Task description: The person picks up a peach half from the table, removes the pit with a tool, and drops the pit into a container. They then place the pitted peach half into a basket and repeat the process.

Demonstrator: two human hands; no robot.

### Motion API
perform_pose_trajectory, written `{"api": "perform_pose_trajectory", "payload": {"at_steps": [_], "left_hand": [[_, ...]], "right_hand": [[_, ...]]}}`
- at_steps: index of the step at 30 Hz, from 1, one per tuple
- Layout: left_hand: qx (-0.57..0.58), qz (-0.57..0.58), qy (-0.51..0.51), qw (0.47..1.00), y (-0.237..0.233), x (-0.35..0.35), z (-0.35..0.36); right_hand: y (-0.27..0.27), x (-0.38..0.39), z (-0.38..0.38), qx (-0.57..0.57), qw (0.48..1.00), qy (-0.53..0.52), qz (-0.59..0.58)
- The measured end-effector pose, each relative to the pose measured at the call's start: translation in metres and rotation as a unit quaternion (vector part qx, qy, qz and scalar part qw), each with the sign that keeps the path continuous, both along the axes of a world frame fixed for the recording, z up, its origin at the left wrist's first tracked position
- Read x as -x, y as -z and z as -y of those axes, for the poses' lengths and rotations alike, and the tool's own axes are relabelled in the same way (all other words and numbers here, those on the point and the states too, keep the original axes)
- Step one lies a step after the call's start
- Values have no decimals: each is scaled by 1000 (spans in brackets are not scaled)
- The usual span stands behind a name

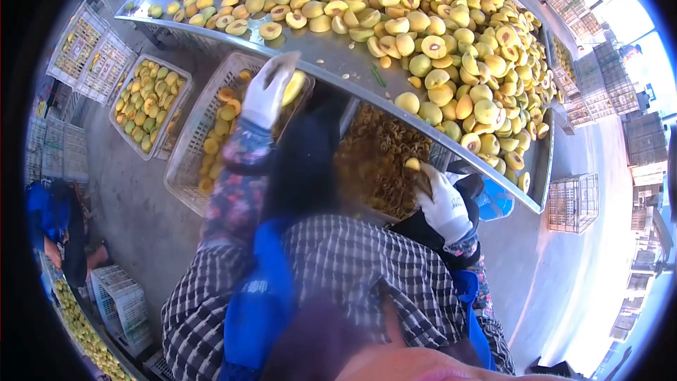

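My left hand (264, 93), in a white glove, is over the upper end of a pale plastic crate (185, 142) of yellow peach halves. Its fingers are stretched out, with a gap at the thumb, and somewhat blurred. Just beside them is a smeared yellow peach piece (294, 89), apart from the palm as far as I can see. My right hand (443, 206), gloved in white with brown-stained fingertips, is closed around a small yellow peach piece (412, 164). Below it, a container of brown peach pits (384, 152) sits under the table edge.
A metal table (331, 56) bears a large heap of halved peaches (451, 49), its raised rim crossing before me. A crate of whole peaches (148, 106) stands left. A blue bucket (496, 200) and an upright crate (573, 202) are right. Another person (60, 229) is far left.
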State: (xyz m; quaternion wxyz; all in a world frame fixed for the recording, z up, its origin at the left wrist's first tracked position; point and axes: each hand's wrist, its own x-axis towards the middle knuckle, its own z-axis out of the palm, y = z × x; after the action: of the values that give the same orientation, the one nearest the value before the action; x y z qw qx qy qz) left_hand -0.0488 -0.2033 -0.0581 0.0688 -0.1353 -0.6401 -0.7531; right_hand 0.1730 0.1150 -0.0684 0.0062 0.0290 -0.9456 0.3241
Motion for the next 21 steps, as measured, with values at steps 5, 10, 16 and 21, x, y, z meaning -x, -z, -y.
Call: {"api": "perform_pose_trajectory", "payload": {"at_steps": [5,10,16,21], "left_hand": [[219,61,12,974,-9,25,25],[364,-111,115,918,-23,77,-70],[605,-171,301,717,-6,82,-188],[682,-126,392,604,1,59,-224]], "right_hand": [[2,5,-3,21,1000,3,-15],[-40,31,24,-14,996,-82,-19],[-33,23,24,-15,998,-56,-22],[-14,8,4,26,999,-37,0]]}}
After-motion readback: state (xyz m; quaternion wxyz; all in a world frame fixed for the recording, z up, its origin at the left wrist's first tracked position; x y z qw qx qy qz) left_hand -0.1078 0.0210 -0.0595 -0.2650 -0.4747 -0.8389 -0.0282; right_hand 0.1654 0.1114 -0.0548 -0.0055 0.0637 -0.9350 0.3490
